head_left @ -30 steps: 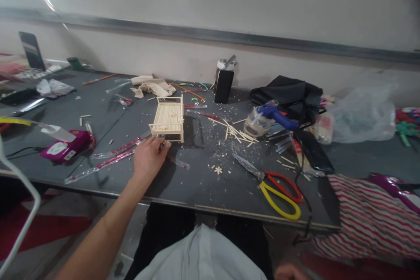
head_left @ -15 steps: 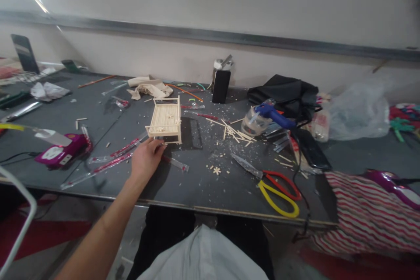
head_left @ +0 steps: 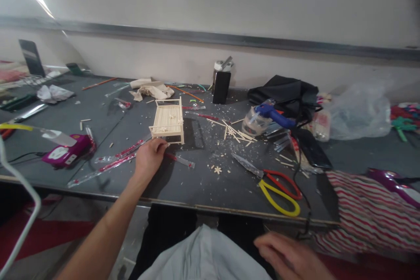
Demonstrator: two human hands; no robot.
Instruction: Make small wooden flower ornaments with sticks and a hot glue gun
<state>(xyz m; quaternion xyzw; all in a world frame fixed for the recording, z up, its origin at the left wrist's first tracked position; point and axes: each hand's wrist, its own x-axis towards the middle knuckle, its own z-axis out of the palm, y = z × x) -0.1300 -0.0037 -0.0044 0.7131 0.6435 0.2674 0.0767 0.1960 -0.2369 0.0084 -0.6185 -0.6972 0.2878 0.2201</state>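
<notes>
Standing on surface (head_left: 203, 193): a small bed-like frame (head_left: 164, 118) of pale sticks was seen upright, left of centre.
Frame, done: a deck was made up of parallel sticks; raised rails were fitted at far and near ends; legs were visible under the near end.
Deck: small pale pieces (head_left: 172, 117) were noted on top; whether they were fixed or loose could not be told.
Left hand (head_left: 150, 156): set at the foot of the near end, fingers drawn together by what looked like a small pale bit (head_left: 168, 144); whether bit or frame was gripped could not be told.
Right hand (head_left: 292, 253): held low, off the near edge, well apart from the other, fingers loosely curled; nothing was seen in it, though its inner side was hidden.
Flower-shaped piece (head_left: 217, 169): laid right of the frame, well apart, not attached.
Loose sticks (head_left: 241, 134): spread in a heap farther right, not built in.
Glue gun (head_left: 278, 116): rested over a clear container (head_left: 253, 127), untouched.
Scissors (head_left: 278, 199): laid near the front edge, untouched.
Progress: frame was judged largely assembled; whether further pieces were due could not be judged.
</notes>
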